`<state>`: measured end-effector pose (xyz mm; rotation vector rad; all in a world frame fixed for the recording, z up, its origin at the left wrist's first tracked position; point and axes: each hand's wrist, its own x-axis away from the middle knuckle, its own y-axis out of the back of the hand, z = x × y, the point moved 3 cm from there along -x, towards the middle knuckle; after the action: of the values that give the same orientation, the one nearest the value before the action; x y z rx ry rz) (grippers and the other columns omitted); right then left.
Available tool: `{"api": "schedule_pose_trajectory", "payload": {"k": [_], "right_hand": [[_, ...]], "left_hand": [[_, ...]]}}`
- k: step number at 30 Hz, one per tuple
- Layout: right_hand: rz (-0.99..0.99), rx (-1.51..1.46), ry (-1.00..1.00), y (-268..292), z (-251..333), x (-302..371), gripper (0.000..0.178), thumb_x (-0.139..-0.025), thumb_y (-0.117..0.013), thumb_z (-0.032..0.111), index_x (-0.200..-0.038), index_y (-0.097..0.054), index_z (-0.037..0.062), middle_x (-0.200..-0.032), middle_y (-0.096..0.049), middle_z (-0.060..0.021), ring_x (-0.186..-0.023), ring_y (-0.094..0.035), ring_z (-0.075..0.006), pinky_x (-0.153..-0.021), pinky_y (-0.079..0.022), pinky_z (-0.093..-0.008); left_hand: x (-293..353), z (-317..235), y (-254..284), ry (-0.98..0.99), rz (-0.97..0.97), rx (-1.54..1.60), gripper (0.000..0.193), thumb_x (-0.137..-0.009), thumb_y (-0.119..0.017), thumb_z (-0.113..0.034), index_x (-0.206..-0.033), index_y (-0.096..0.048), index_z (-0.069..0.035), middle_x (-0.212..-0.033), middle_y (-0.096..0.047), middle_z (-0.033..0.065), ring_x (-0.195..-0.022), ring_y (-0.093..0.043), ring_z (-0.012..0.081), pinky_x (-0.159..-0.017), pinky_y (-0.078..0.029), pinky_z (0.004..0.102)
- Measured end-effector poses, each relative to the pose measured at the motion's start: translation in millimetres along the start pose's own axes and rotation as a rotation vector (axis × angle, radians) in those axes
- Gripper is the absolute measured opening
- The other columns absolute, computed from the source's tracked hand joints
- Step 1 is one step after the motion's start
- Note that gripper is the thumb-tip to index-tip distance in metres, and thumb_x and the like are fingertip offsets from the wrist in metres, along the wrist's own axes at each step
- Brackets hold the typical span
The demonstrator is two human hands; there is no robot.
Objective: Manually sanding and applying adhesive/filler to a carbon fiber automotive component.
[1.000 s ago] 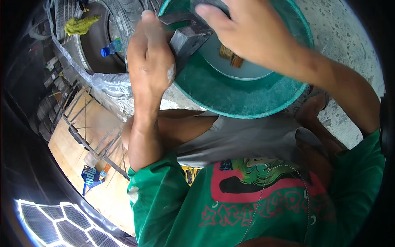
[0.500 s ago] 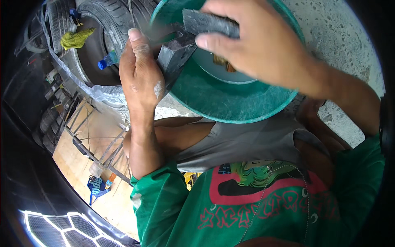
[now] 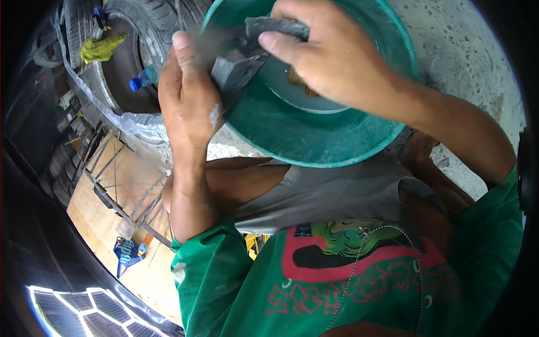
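My left hand [image 3: 188,92] is wrapped round a dark grey angular piece [image 3: 238,73] with flat, wet-looking faces. Its thumb points up, and the fingers behind the piece are hidden. My right hand [image 3: 342,62] pinches a dark, flat, slate-coloured block [image 3: 275,26] between thumb and fingers, against or just above the top end of the angular piece; contact is blurred. Both hands are over a round green basin [image 3: 314,147]. Whitish liquid [image 3: 275,84] lies in its bottom, with a yellow-brown ribbed object [image 3: 297,78] partly covered by my right hand.
Tyres [image 3: 149,28] stand at the upper left, with a yellow-green cloth [image 3: 103,48] and a blue-capped bottle [image 3: 143,78]. A metal frame [image 3: 120,208] lies over a plywood board [image 3: 92,205]. Rough concrete floor [image 3: 466,56] is at the right. My legs are close to the basin.
My right hand has moved slightly left with the block, which now tilts differently over the angular piece. My left hand has shifted a little up and left, still holding on.
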<state>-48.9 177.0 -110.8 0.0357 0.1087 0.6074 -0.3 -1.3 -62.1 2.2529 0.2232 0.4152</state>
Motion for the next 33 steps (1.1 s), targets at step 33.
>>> {"api": "schedule_pose_trajectory", "payload": {"k": [33], "right_hand": [[0.113, -0.732, -0.543, -7.0, -37.5, 10.9, 0.021, -0.1, -0.064, 0.025, -0.112, -0.067, 0.0081, -0.109, -0.067, 0.0018, -0.105, -0.058, -0.0089, -0.099, -0.041, -0.0285]], "left_hand": [[1.7, 3.8, 1.2, 0.1, 0.015, 0.155, 0.06, -0.109, -0.037, -0.048, -0.101, -0.068, 0.002, -0.083, -0.063, 0.0044, -0.076, -0.052, 0.0133, -0.072, -0.042, 0.0281]]}}
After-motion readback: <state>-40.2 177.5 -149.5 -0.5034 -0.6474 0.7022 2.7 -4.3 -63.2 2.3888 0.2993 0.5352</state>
